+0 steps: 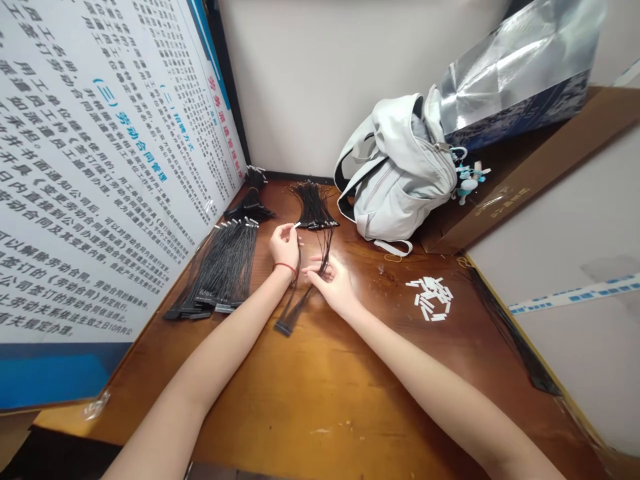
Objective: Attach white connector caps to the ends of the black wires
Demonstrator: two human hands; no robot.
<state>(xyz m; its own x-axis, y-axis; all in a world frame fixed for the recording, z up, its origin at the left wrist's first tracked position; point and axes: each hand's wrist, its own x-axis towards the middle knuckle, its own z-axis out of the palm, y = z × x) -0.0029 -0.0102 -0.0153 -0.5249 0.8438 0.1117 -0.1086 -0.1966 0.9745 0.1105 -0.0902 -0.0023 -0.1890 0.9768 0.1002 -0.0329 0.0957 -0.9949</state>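
Note:
My left hand (285, 245), a red band on its wrist, pinches a small white piece (297, 226) at the end of a thin black wire. My right hand (334, 281) is beside it, its fingers curled round thin black wires (326, 248) that run down to a dark connector (283, 327) on the wooden table (320, 387). A bundle of black wires (314, 207) lies just beyond both hands. A larger row of black wire harnesses (223, 270) lies to the left. Several small white pieces (431, 298) are scattered to the right.
A large printed board (90, 167) leans along the table's left side. A pale grey backpack (395, 177) and a silver bag (520, 73) sit at the back right, on and beside a brown cardboard box (530, 167). More black wires (250, 200) lie in the back corner.

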